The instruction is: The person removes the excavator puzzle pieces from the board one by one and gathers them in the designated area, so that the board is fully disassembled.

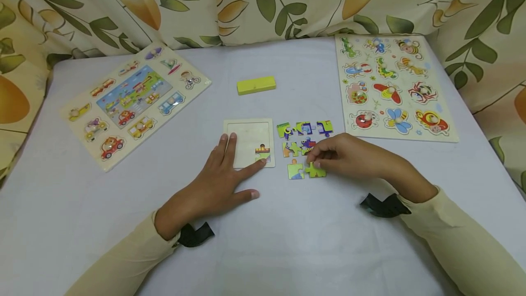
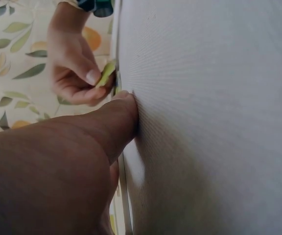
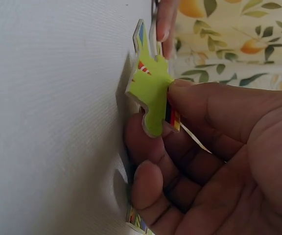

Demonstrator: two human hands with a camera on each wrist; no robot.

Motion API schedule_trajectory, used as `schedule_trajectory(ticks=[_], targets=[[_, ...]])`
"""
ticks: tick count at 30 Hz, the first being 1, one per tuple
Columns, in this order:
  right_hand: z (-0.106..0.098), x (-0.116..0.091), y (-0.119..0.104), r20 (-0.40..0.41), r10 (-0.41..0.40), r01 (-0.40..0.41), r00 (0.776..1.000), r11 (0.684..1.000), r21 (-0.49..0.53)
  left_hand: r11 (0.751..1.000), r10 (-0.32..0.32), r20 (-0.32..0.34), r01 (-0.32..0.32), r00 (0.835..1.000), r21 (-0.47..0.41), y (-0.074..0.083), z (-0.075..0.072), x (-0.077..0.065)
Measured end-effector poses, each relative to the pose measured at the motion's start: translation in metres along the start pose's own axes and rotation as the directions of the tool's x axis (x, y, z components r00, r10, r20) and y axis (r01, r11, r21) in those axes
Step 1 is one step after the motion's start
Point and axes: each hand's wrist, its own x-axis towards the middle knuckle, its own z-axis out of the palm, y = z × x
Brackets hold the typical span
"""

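My left hand [image 1: 215, 184] lies with spread fingers over the lower left of a small square puzzle tray [image 1: 245, 138]. Its index fingertip touches a jigsaw piece [image 1: 262, 148] in the tray's lower right corner. Right of the tray, my right hand [image 1: 355, 160] pinches a green jigsaw piece [image 3: 153, 90] between thumb and fingers, tilted off the cloth in the right wrist view. Several loose jigsaw pieces lie around that hand, among them a green-and-blue piece [image 1: 295, 171] and a purple-and-green piece [image 1: 324, 127].
A yellow block [image 1: 256, 85] lies beyond the tray. At the back left is a vehicle peg puzzle board [image 1: 181, 108], and an insect peg puzzle board [image 1: 371, 79] lies at the back right. White cloth [image 1: 287, 241] covers the table, with a leaf-patterned curtain [image 1: 263, 3] behind.
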Motion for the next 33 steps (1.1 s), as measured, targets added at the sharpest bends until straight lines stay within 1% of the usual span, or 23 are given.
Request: schedule_trajectory(ticks=[11,21,28,33], targets=[[0.0016,-0.0012,-0.0028,-0.006,-0.009,0.008,1.000,0.998,-0.062,1.000,0.005,-0.002,-0.006,1.000,-0.011,-0.0002,-0.0001,-0.0006],[0.0031,0.0017,-0.0028,-0.044,-0.039,0.033,0.998,0.990,-0.136,1.000,0.013,-0.004,-0.013,1.000,0.000,-0.0004,-0.0002,-0.0006],[0.0019,0.0006,-0.0047,-0.093,-0.046,0.032,0.995,0.989,-0.145,1.000,0.018,-0.005,-0.018,1.000,0.002,-0.0008,-0.0002,-0.0007],[-0.0003,0.0004,-0.0061,-0.100,-0.050,0.035,0.994,0.989,-0.143,1.000,0.016,-0.004,-0.016,1.000,-0.002,-0.0012,-0.0003,-0.0010]])
